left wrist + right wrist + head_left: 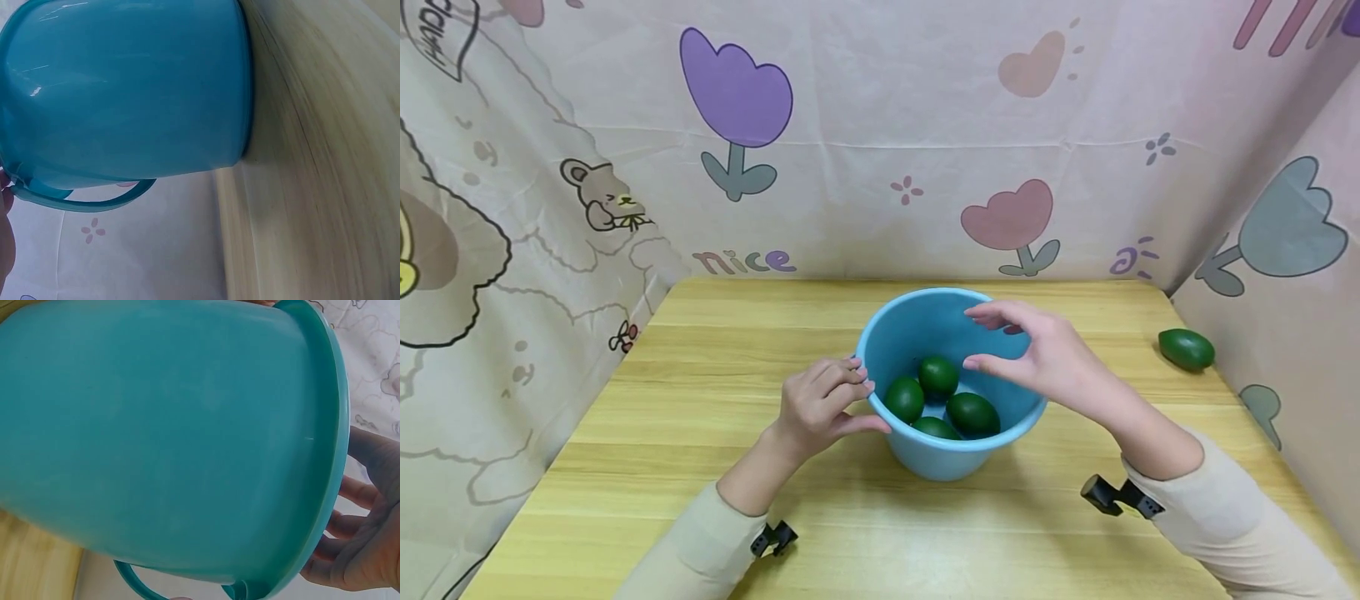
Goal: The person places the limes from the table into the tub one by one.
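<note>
A light blue plastic bucket (946, 463) stands upright on the wooden table. Inside lie several dark green, smooth oval fruits that look like avocados (973, 414). My left hand (820, 406) grips the bucket's left rim, fingertips over the edge and thumb along the near side. Over the right part of the opening is my right hand (1047, 357), thumb and fingers spread apart with nothing between them. The right wrist view shows that hand (370, 534) beyond the rim, beside the tall bucket wall (169, 437). The left wrist view shows the bucket's side and its curved handle (106, 204).
Another green avocado (1186, 349) lies at the table's far right edge. The wooden table (700, 367) is bounded behind and at both sides by a printed cloth (865, 100). Small black devices (772, 539) are strapped at both sleeves.
</note>
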